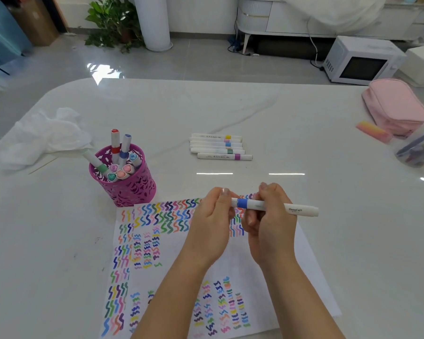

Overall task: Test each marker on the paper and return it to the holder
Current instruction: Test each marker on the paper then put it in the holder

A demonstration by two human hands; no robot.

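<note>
White table (255, 113) | right hand (267, 225) curled round level marker (279, 207) | left hand (212, 216) apparently pinching its end

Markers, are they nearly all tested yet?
Partly. Done: the paper carries many squiggles, and several markers stand in the pink holder. In hand: the left hand and right hand grip a blue-banded marker over the paper. Left, probably: a row of markers lies on the table beyond.

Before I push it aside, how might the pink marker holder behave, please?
The holder probably slides easily on the glossy table. Its cut-out walls suggest it is light, and the tall markers leaning inside may make it tip.
</note>
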